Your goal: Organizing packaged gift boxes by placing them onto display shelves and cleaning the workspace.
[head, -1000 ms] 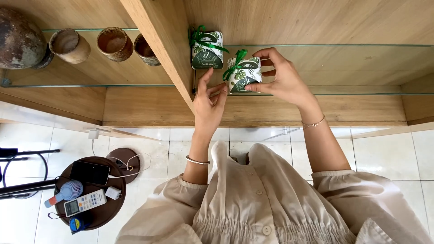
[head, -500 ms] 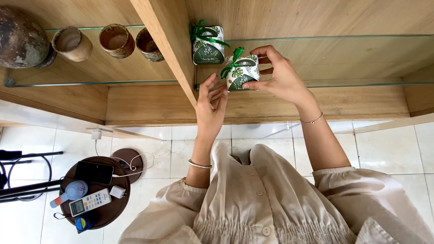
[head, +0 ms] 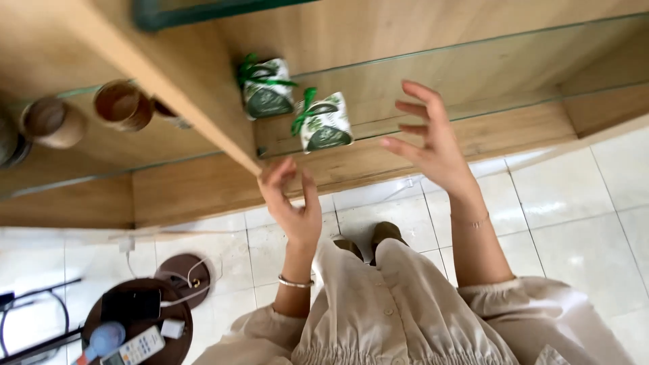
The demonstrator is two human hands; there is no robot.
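Both hands [head: 433,145] open — gift boxes [head: 324,122] shelved.

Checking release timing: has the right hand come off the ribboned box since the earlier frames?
Yes. The right hand is off the small box, open and right of it along the glass shelf.

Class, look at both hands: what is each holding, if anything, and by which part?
Nothing is held. The left hand and right hand are open, apart from the nearer gift box on the glass shelf.
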